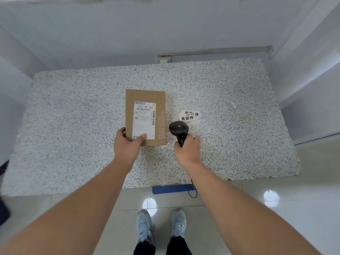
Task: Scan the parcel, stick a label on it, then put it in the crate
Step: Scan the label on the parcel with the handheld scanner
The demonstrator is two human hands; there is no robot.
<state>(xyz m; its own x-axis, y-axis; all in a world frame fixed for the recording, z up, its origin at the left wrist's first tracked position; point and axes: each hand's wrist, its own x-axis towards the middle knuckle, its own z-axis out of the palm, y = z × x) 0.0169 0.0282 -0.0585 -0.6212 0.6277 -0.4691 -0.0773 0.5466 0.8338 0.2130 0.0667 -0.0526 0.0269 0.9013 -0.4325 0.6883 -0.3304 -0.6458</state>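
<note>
A flat brown cardboard parcel (145, 116) with a white shipping label facing up is held over the middle of the speckled table (73, 126). My left hand (128, 142) grips its near edge, thumb on the label's corner. My right hand (187, 147) is closed around the handle of a black barcode scanner (179, 130), whose head sits just right of the parcel. Several white stickers printed with black characters (190, 115) lie on the table just beyond the scanner. No crate is in view.
White walls enclose the table at the back and both sides. A blue flat object (171, 188) and a cable stick out from under the table's near edge. My shoes (160, 225) stand on glossy floor tiles. A dark object (3, 208) shows at the left edge.
</note>
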